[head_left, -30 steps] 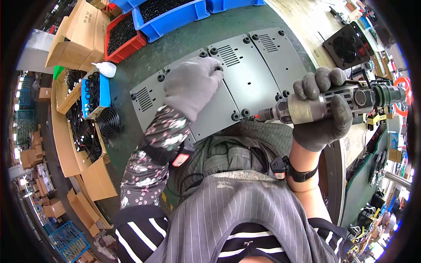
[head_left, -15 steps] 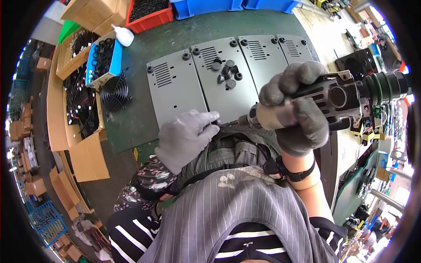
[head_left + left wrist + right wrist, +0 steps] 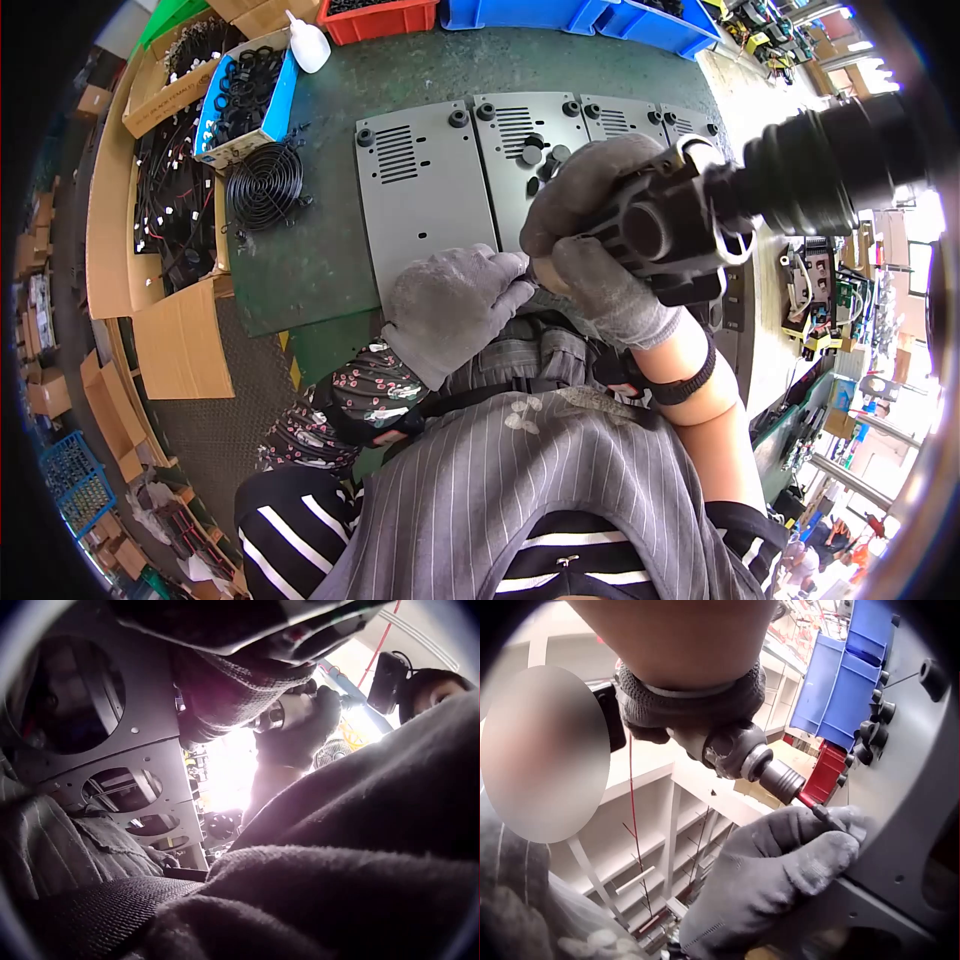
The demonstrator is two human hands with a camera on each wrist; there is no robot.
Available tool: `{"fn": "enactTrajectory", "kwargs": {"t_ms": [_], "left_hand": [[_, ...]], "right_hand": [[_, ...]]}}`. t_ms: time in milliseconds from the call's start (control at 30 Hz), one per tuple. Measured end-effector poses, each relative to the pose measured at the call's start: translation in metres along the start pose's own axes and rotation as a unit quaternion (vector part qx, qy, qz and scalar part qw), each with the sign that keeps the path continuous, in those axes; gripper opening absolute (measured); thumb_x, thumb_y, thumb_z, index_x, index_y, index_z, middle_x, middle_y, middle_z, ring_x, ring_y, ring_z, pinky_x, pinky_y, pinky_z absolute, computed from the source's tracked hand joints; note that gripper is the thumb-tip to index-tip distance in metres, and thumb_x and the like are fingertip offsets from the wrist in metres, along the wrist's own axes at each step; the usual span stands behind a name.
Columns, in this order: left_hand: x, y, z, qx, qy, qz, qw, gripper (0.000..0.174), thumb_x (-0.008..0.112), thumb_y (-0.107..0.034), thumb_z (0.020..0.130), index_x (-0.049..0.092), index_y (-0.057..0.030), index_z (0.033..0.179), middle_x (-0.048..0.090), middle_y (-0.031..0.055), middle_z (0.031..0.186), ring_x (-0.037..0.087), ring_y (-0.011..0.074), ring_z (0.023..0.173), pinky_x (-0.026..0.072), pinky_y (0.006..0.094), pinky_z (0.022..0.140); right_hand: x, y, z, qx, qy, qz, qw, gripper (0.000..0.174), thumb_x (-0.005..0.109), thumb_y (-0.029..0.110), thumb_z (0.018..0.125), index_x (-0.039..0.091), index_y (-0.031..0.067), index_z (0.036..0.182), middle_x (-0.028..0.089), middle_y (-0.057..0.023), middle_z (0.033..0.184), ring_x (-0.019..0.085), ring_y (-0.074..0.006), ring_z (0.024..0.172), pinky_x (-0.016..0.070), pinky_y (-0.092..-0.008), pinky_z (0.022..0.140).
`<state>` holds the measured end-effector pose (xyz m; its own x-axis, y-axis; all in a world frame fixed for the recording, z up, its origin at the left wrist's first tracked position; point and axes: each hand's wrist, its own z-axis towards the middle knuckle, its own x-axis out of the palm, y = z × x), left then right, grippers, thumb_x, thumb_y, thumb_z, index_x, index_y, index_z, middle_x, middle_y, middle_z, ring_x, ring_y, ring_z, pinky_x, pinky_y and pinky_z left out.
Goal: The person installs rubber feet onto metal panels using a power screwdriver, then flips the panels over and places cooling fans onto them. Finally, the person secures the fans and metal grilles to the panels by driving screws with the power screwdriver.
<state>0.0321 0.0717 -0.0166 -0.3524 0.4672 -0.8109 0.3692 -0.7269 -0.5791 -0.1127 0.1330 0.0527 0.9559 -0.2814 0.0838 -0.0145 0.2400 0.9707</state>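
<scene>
My right hand [image 3: 610, 225], in a grey glove, grips a power screwdriver [image 3: 660, 225], which tilts down toward the near edge of the grey metal panels [image 3: 405, 205]. Its red-collared bit [image 3: 808, 800] shows in the right wrist view, the tip ending between the thumb and forefinger of my gloved left hand [image 3: 450, 310]. Those fingertips pinch a small black rubber foot at the panel corner, mostly hidden under them. Several panels lie side by side with feet at their far corners. Loose rubber feet [image 3: 532, 155] sit on the second panel, partly behind my right hand.
A red bin [image 3: 375, 22] and blue bins [image 3: 520, 15] line the table's far side. At left are a blue box of black rings [image 3: 270, 125], a white squeeze bottle [image 3: 309, 45], a round fan guard [image 3: 264, 187] and a carton of wired parts [image 3: 110, 240].
My left hand moved from the panel's middle to its near edge, leaving loose feet behind. The screwdriver swung leftward and its tip met the left fingertips. The head view shifted.
</scene>
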Motion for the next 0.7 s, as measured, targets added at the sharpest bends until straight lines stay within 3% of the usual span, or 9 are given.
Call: {"fn": "enactTrajectory", "kwargs": {"t_ms": [100, 367, 400, 433, 467, 500, 567, 633, 700], "left_hand": [[-0.005, -0.003, 0.001, -0.011, 0.012, 0.022, 1.0, 0.025, 0.057, -0.033, 0.085, 0.064, -0.0119, 0.097, 0.062, 0.0075, 0.083, 0.061, 0.0263, 0.079, 0.0487, 0.0394, 0.069], [0.003, 0.006, 0.005, 0.013, -0.012, -0.029, 0.999, 0.022, 0.058, -0.03, 0.086, 0.063, -0.0107, 0.096, 0.061, 0.0055, 0.079, 0.061, 0.023, 0.076, 0.0485, 0.036, 0.068], [0.0, 0.01, 0.009, -0.046, 0.044, -0.205, 0.977, 0.02, 0.057, -0.026, 0.087, 0.063, -0.0094, 0.096, 0.06, 0.0037, 0.078, 0.06, 0.0198, 0.075, 0.0482, 0.0343, 0.065], [-0.002, 0.014, 0.015, -0.106, 0.097, -0.374, 0.916, 0.018, 0.056, -0.021, 0.087, 0.062, -0.0081, 0.097, 0.058, 0.0018, 0.077, 0.059, 0.0166, 0.075, 0.048, 0.0326, 0.063], [0.009, 0.029, 0.025, -0.123, 0.067, -0.568, 0.811, 0.021, 0.049, -0.015, 0.089, 0.058, -0.0048, 0.105, 0.056, 0.0, 0.082, 0.052, 0.0102, 0.07, 0.0451, 0.025, 0.055], [0.0, 0.04, 0.031, -0.122, 0.066, -0.566, 0.813, 0.021, 0.049, -0.015, 0.089, 0.058, -0.0048, 0.105, 0.056, 0.0, 0.082, 0.052, 0.0102, 0.07, 0.0451, 0.025, 0.055], [-0.026, 0.06, 0.037, -0.179, 0.056, -0.749, 0.636, 0.026, 0.045, -0.014, 0.091, 0.052, -0.0025, 0.113, 0.056, 0.0026, 0.088, 0.047, 0.0063, 0.066, 0.0413, 0.0195, 0.05], [-0.033, 0.054, 0.045, -0.213, 0.03, -0.783, 0.584, 0.027, 0.045, -0.014, 0.092, 0.049, -0.0011, 0.116, 0.057, 0.0035, 0.09, 0.042, 0.0042, 0.061, 0.0374, 0.0164, 0.047], [-0.032, 0.049, 0.052, -0.242, 0.008, -0.814, 0.527, 0.028, 0.045, -0.013, 0.093, 0.047, 0.0002, 0.118, 0.057, 0.0044, 0.093, 0.037, 0.0021, 0.055, 0.0335, 0.0134, 0.043]], "right_hand": [[-0.003, -0.015, -0.002, 0.008, 0.019, 0.051, 0.998, 0.035, 0.073, 0.016, 0.071, 0.047, 0.0085, 0.094, 0.051, -0.0051, 0.075, 0.056, -0.0158, 0.067, 0.0468, -0.0266, 0.053], [-0.005, -0.004, 0.012, -0.012, 0.029, 0.006, 1.0, 0.031, 0.064, 0.006, 0.07, 0.051, 0.0052, 0.099, 0.059, -0.0083, 0.079, 0.059, -0.0153, 0.068, 0.0487, -0.0278, 0.057], [-0.003, 0.002, 0.007, -0.005, 0.008, 0.094, 0.996, 0.03, 0.061, -0.004, 0.071, 0.05, 0.002, 0.098, 0.055, -0.0049, 0.085, 0.055, -0.01, 0.068, 0.0485, -0.0258, 0.059], [-0.01, 0.003, 0.008, -0.045, -0.008, 0.001, 0.999, 0.032, 0.062, 0.007, 0.072, 0.05, 0.0059, 0.101, 0.059, -0.0109, 0.078, 0.057, -0.0149, 0.062, 0.0468, -0.0276, 0.055], [-0.015, 0.007, 0.005, -0.047, -0.007, 0.001, 0.999, 0.032, 0.062, 0.007, 0.072, 0.05, 0.0059, 0.101, 0.059, -0.0109, 0.078, 0.057, -0.0149, 0.062, 0.0468, -0.0276, 0.055], [-0.019, 0.013, 0.001, -0.067, -0.021, 0.035, 0.997, 0.032, 0.059, 0.007, 0.074, 0.049, 0.0064, 0.104, 0.056, -0.0108, 0.081, 0.054, -0.0164, 0.065, 0.0459, -0.0286, 0.054], [-0.027, 0.025, -0.007, -0.105, -0.056, 0.105, 0.987, 0.032, 0.055, 0.008, 0.078, 0.045, 0.0074, 0.108, 0.049, -0.0105, 0.087, 0.05, -0.0194, 0.071, 0.0441, -0.0305, 0.053], [-0.041, 0.031, -0.012, -0.093, -0.052, 0.14, 0.985, 0.036, 0.059, 0.014, 0.077, 0.045, 0.0062, 0.109, 0.045, -0.0077, 0.09, 0.048, -0.0212, 0.081, 0.0416, -0.034, 0.064], [-0.044, 0.024, -0.014, -0.113, -0.124, 0.212, 0.963, 0.033, 0.058, 0.006, 0.074, 0.052, 0.0034, 0.106, 0.055, -0.011, 0.083, 0.058, -0.0222, 0.068, 0.0501, -0.0357, 0.061]]}}
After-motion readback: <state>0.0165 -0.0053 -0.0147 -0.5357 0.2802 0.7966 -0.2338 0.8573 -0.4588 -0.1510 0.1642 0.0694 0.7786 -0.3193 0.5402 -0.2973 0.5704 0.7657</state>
